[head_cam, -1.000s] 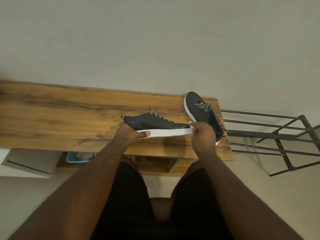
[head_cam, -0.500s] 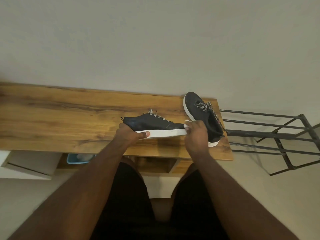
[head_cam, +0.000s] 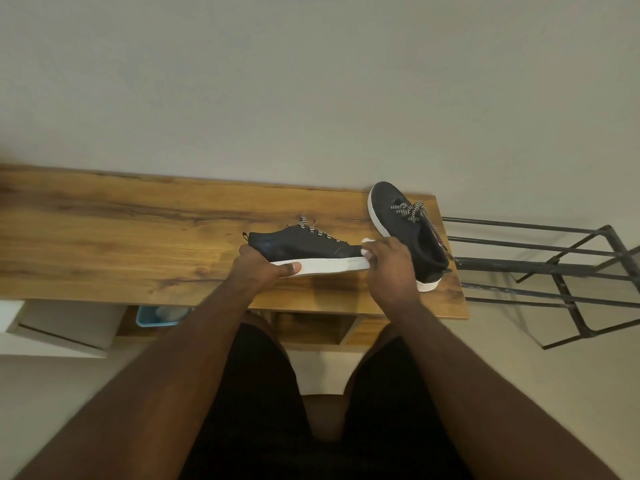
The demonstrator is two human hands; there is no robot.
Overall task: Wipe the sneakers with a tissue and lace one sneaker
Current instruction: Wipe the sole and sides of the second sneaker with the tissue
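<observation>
The left hand (head_cam: 258,268) grips the heel of a black white-soled sneaker (head_cam: 304,245) tipped on its side. The right hand (head_cam: 389,268) pinches a white tissue (head_cam: 367,245), mostly hidden, against its toe.

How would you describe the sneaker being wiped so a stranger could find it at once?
Start at the wooden table. Near its middle, the left hand grips a dark sneaker tipped on its side, white sole toward the camera. The other sneaker, farther right, lies untouched.
</observation>
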